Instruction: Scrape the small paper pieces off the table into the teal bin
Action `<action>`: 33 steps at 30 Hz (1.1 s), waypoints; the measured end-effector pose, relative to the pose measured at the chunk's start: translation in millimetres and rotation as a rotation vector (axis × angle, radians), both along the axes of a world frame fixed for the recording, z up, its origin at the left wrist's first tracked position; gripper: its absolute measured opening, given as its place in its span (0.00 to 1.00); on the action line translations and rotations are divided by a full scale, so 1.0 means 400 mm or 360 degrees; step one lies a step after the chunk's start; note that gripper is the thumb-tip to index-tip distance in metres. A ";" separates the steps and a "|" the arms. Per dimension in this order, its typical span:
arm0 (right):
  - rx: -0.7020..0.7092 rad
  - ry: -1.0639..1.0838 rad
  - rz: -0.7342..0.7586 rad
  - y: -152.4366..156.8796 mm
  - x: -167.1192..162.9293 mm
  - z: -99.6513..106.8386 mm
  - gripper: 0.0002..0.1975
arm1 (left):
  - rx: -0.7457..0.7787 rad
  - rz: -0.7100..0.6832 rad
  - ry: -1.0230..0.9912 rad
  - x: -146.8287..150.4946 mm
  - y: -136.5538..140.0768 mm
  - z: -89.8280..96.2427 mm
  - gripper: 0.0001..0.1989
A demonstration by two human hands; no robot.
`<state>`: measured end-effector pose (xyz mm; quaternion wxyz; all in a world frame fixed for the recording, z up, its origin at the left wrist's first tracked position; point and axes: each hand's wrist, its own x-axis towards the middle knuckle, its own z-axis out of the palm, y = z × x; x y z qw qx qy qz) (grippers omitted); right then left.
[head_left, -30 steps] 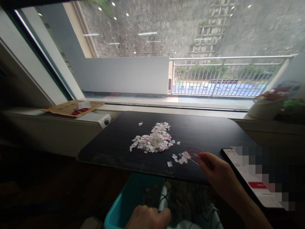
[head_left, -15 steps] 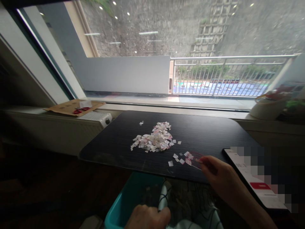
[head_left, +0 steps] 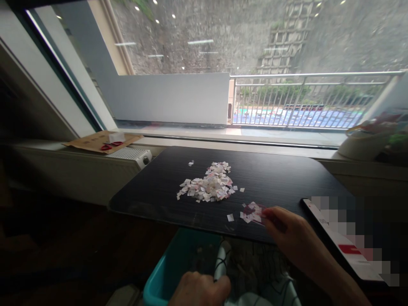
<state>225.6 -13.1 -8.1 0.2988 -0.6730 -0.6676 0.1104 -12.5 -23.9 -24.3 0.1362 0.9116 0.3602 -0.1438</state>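
Observation:
On the black table (head_left: 274,178), small cut paper squares (head_left: 212,187) lie in a loose heap. My right hand (head_left: 283,221) pinches a thin, see-through, pinkish sheet (head_left: 245,209), its kind unclear. Several paper squares lie against that sheet, and one loose white square (head_left: 230,217) is just left of it. Low in the view, my left hand (head_left: 200,290) is closed on white material with dark lines (head_left: 223,254) at the side of a teal bin (head_left: 159,272). Its fingertips are hidden.
A phone-like device (head_left: 338,238) with a lit screen lies at the table's right. Red-handled scissors (head_left: 111,145) rest on a brown paper envelope (head_left: 79,143) on the sill, above a white radiator (head_left: 130,156). A window with a railing (head_left: 302,102) outside stands behind.
My right hand has moved slightly left with the sheet. The loose squares near it are now gathered against the sheet, apart from one. My left hand keeps its grip.

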 end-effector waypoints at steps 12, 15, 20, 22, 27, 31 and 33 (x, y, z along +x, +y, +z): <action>0.0156 -0.0145 -0.0118 0.025 -0.014 0.007 0.11 | -0.0044 0.0048 -0.0128 0.000 0.001 -0.015 0.04; 0.0160 -0.0140 -0.0023 0.040 -0.045 0.009 0.10 | -0.0072 0.0001 0.0016 0.013 0.006 0.003 0.04; 0.0179 -0.0091 0.0033 0.058 -0.051 0.013 0.09 | -0.0074 -0.0022 0.0065 0.017 0.009 0.006 0.04; 0.0208 -0.0169 -0.0122 0.058 -0.042 0.015 0.08 | -0.0049 -0.0003 0.0017 0.015 0.008 0.000 0.03; 0.0096 -0.0163 -0.0001 0.045 -0.062 0.018 0.09 | -0.0061 -0.0031 0.0004 0.016 0.006 -0.001 0.04; 0.0086 -0.0043 0.0069 0.038 -0.075 0.019 0.09 | -0.0047 -0.0008 -0.0079 0.013 0.003 -0.006 0.04; 0.0105 -0.0113 -0.0074 0.038 -0.066 0.019 0.09 | -0.0046 0.0001 -0.0091 0.013 0.002 -0.010 0.04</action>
